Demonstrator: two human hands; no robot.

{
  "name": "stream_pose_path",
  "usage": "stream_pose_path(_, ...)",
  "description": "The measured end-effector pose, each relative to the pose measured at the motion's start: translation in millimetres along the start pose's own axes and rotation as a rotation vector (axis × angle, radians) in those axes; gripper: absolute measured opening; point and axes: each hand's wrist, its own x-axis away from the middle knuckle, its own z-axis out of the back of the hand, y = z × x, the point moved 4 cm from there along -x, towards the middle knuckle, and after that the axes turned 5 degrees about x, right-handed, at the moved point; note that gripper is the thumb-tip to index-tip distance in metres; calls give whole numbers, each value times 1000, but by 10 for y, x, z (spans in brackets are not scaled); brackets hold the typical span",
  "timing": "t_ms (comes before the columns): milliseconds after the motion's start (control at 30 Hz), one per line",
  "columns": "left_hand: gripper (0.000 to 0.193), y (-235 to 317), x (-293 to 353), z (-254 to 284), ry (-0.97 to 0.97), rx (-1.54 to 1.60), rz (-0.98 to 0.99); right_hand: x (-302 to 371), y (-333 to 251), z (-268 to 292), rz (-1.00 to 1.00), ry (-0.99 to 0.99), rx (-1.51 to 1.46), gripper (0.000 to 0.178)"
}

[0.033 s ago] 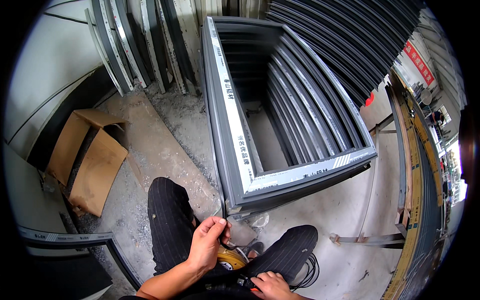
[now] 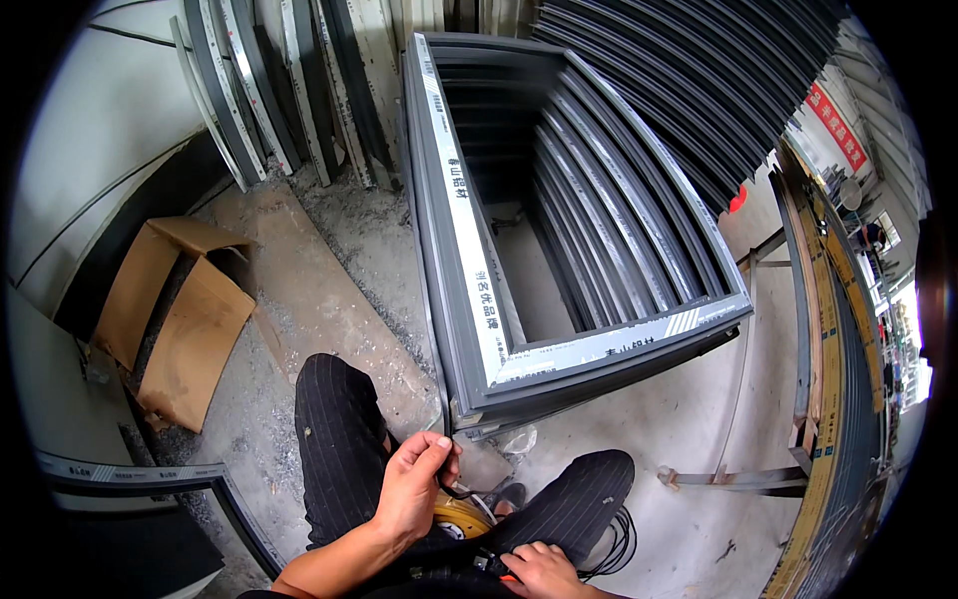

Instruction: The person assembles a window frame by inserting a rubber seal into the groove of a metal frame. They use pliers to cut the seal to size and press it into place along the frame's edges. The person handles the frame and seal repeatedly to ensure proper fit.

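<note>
My left hand (image 2: pixel 417 487) is closed in a pinch on a thin black strip (image 2: pixel 445 423) at the near left corner of a stack of grey window frames (image 2: pixel 469 240). The strip runs up along the stack's left side, and its tail drops below the fingers toward a yellow roll (image 2: pixel 459 517) between my legs. My right hand (image 2: pixel 547 571) rests low over my lap with its fingers curled. A small black and orange item (image 2: pixel 507 573) shows at its fingertips; its kind cannot be made out.
An open cardboard box (image 2: pixel 195 339) lies on the littered floor to the left. Long profiles (image 2: pixel 249 90) lean on the wall behind. Black cable loops (image 2: pixel 621 544) hang by my right thigh. A rack (image 2: pixel 808 379) with long profiles stands at right. Another frame (image 2: pixel 225 489) is at lower left.
</note>
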Motion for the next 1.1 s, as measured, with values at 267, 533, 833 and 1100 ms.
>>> stream_pose_path(267,12,13,-42,48,11,4,17,-31,124,157,-76,194,-337,34)
stream_pose_path(533,11,160,-20,126,-18,-114,14,-403,156,550,-125,-380,-2154,55)
stream_pose_path(833,12,394,-33,243,-108,-382,-104,-1170,-164,1507,86,-129,-390,52)
stream_pose_path(1100,11,674,-18,142,-201,-810,-509,-1297,-275,1731,82,-120,-271,52)
